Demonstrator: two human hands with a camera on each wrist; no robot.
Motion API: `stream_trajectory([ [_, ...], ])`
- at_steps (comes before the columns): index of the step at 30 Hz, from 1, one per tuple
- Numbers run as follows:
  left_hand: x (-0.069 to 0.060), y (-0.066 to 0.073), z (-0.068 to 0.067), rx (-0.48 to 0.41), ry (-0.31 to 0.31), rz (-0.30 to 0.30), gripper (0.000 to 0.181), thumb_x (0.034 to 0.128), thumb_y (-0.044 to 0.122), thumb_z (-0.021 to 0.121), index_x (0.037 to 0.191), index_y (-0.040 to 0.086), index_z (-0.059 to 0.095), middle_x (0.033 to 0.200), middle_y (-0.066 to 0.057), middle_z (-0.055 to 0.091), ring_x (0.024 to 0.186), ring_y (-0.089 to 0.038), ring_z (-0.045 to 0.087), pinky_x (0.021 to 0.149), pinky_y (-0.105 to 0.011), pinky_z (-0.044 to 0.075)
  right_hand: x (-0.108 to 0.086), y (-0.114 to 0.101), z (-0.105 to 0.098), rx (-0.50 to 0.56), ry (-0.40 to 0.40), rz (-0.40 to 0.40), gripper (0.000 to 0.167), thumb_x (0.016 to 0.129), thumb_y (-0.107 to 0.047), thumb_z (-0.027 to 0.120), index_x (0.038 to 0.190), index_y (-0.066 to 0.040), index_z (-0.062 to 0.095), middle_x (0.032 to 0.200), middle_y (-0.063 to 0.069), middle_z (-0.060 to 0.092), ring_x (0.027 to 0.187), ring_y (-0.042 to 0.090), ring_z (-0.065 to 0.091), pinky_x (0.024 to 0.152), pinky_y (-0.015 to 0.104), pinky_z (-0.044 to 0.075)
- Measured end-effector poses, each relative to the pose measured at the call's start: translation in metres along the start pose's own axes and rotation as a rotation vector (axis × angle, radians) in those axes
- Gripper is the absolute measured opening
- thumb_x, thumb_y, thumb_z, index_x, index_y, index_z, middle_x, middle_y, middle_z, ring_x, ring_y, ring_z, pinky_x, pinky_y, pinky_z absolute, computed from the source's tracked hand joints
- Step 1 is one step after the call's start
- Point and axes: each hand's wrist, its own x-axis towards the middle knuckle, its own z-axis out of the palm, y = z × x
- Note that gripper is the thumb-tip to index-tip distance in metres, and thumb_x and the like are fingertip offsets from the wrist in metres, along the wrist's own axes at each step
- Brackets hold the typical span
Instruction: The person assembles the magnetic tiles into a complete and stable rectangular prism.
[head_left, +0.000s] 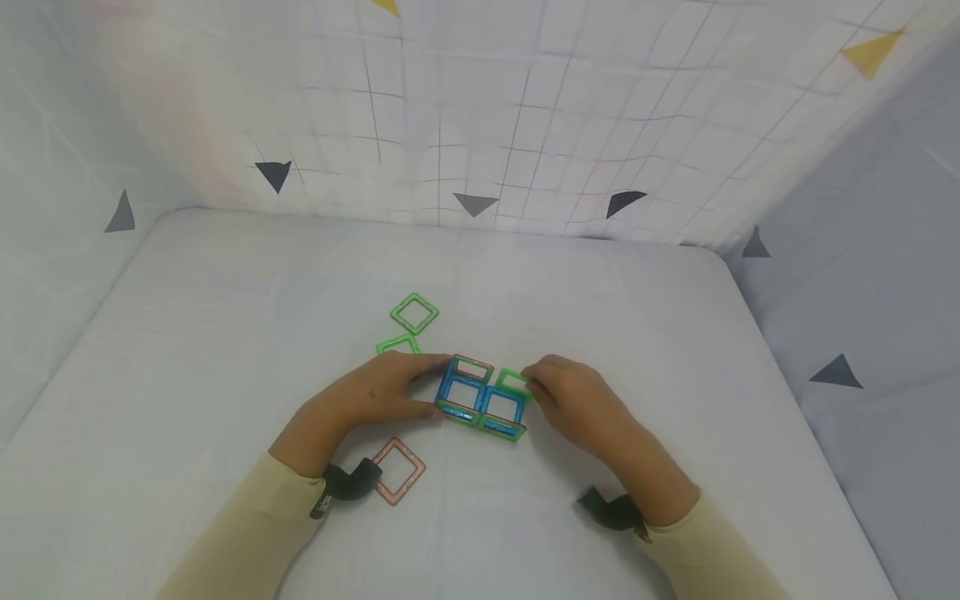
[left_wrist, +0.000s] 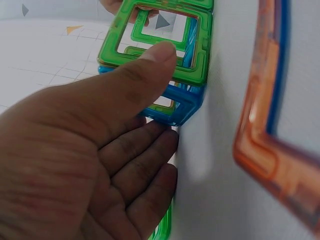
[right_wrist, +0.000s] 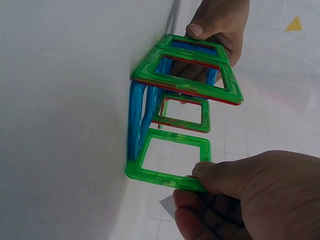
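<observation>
A small structure of magnetic tiles (head_left: pixel 483 400) stands on the table, with two blue square frames side by side at its base and upright green and red-edged frames along its sides. My left hand (head_left: pixel 367 390) holds its left end, the thumb on a green tile (left_wrist: pixel 114 50) and the fingers behind the far side. At the structure's far right, my right hand (head_left: pixel 585 408) pinches a single green square tile (right_wrist: pixel 165 179) between thumb and fingers. That tile stands upright, its lower edge at the blue base; whether it touches cannot be told.
An orange square tile (head_left: pixel 410 452) lies flat near my left wrist. Beyond the left hand lie two green tiles, one a whole diamond (head_left: pixel 426 303), the other green tile (head_left: pixel 393 342) partly covered by the hand. White patterned cloth walls (head_left: pixel 480 108) rise behind the white table (head_left: pixel 600 300).
</observation>
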Motion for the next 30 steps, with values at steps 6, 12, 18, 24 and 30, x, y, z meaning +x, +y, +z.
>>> stream_trajectory([
  [6,0.000,0.001,0.000,0.014,0.000,-0.013,0.081,0.0808,0.038,0.083,0.151,0.022,0.045,0.151,0.005,0.048,0.142,-0.015,0.041,0.117,-0.040,0.036,0.002,0.000,0.004,0.004,0.023,-0.045,0.019,0.093,-0.008,0.070,0.111,-0.009,0.072,0.101,-0.001,0.072,0.095,0.015,0.068,0.084,0.032,0.059],
  [12,0.000,0.000,0.000,0.013,-0.001,0.004,0.080,0.0811,0.037,0.083,0.150,0.020,0.046,0.151,0.004,0.049,0.142,-0.016,0.042,0.116,-0.040,0.036,0.002,0.000,0.006,0.009,0.033,-0.053,0.018,0.092,-0.007,0.069,0.111,-0.008,0.072,0.100,-0.001,0.071,0.093,0.014,0.067,0.082,0.031,0.059],
  [18,0.000,-0.001,0.000,0.000,-0.002,0.020,0.080,0.0812,0.037,0.083,0.150,0.019,0.046,0.150,0.004,0.049,0.141,-0.016,0.042,0.116,-0.041,0.037,0.003,0.001,0.007,0.002,0.041,-0.069,0.018,0.092,-0.007,0.070,0.109,-0.009,0.072,0.098,-0.001,0.071,0.089,0.013,0.066,0.079,0.029,0.058],
  [24,-0.001,0.003,0.000,0.048,-0.009,-0.014,0.082,0.0813,0.043,0.081,0.152,0.023,0.044,0.150,0.006,0.050,0.140,-0.015,0.044,0.116,-0.040,0.037,0.005,0.007,0.007,0.093,0.004,-0.029,0.018,0.099,-0.020,0.063,0.108,-0.011,0.074,0.098,-0.003,0.072,0.090,0.012,0.066,0.080,0.032,0.058],
  [30,-0.002,0.012,0.001,0.186,0.022,-0.046,0.084,0.0810,0.049,0.079,0.152,0.022,0.043,0.145,0.004,0.055,0.131,-0.017,0.053,0.111,-0.040,0.044,0.009,0.025,0.013,0.261,-0.076,0.113,0.029,0.105,-0.027,0.050,0.114,-0.012,0.073,0.102,-0.003,0.072,0.095,0.013,0.065,0.087,0.037,0.057],
])
